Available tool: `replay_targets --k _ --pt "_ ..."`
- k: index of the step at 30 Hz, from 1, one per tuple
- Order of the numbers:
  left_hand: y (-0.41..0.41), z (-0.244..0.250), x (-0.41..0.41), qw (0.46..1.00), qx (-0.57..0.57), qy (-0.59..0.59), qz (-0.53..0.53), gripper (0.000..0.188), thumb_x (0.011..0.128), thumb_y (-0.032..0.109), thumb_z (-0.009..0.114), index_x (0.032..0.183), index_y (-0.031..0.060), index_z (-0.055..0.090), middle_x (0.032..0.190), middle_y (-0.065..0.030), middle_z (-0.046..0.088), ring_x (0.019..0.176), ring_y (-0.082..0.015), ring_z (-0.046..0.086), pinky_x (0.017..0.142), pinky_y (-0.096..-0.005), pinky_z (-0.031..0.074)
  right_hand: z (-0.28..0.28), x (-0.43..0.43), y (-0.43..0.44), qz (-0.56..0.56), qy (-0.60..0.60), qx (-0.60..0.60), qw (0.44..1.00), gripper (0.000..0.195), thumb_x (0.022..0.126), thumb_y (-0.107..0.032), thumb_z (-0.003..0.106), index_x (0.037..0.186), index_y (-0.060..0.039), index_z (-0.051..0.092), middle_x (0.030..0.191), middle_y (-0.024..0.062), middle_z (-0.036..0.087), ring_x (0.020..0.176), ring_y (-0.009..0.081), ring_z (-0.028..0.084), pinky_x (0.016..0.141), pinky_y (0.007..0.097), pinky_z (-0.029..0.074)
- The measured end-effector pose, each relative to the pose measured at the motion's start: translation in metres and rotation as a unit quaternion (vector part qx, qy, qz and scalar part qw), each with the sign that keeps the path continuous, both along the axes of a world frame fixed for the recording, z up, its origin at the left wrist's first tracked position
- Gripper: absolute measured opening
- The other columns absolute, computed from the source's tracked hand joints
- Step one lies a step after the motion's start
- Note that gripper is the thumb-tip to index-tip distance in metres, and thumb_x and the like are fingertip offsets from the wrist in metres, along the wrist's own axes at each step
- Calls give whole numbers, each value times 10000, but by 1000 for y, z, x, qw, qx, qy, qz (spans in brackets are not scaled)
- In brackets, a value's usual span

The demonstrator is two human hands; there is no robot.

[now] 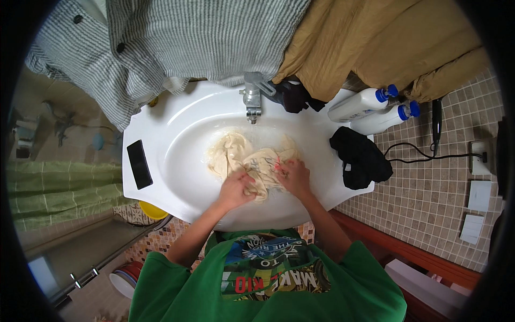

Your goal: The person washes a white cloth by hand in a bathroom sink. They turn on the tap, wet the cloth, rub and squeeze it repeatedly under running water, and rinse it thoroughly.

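Observation:
A wet, crumpled cream garment (229, 151) with a printed patch of dark and red marks lies in the white washbasin (181, 161). My left hand (238, 189) grips its near edge, fingers curled into the folds. On the right side, the fingers of my right hand (295, 177) are bunched around the cloth by the red print. Folds hide some of the fingertips on both hands. A chrome faucet (252, 100) juts over the basin just beyond the garment.
A black phone (139, 165) lies on the left ledge. Two white pump bottles (358, 105) with blue tops and a black cloth (360, 157) sit on the right. Striped fabric (193, 40) and brown fabric (386, 44) hang across the back. A black cord (418, 157) runs to a wall socket (481, 157).

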State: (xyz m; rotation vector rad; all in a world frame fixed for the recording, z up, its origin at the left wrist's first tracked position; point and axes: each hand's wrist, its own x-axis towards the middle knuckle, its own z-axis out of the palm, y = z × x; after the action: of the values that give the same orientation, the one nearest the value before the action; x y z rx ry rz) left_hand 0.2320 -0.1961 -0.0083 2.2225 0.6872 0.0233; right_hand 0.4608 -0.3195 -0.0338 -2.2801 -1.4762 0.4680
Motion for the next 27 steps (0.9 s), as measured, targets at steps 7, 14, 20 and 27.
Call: replay_targets --k 7,14,20,27 --pt "61 -47 19 966 236 48 98 801 630 463 749 1342 194 499 1545 -145 183 1417 -429 105 1056 -693 103 -40 -34 68 -146 -62 -90 983 868 766 -615 618 1444 -150 339 1522 221 162 1384 454 151 1024 701 170" --pt "67 -75 28 959 220 169 64 815 664 569 691 1333 135 523 1551 -132 170 1431 -407 54 1053 -705 84 -67 -38 101 -51 -102 -73 991 755 851 -567 524 1407 -75 386 1528 227 145 1407 458 73 1082 673 74" --pt "69 -80 39 958 207 181 78 758 696 466 723 1357 173 492 1545 -101 188 1422 -386 105 1078 -657 120 -85 -36 116 -33 -174 -46 983 665 831 -445 595 1349 -57 446 1507 226 185 1388 471 120 1079 684 78" --pt "74 -71 27 970 190 124 88 450 762 292 685 1167 146 557 1383 -105 416 1213 -384 399 933 -547 359 -36 -38 105 -68 -68 -108 990 820 753 -338 705 1448 -141 316 1505 193 234 1386 427 189 1021 723 189"
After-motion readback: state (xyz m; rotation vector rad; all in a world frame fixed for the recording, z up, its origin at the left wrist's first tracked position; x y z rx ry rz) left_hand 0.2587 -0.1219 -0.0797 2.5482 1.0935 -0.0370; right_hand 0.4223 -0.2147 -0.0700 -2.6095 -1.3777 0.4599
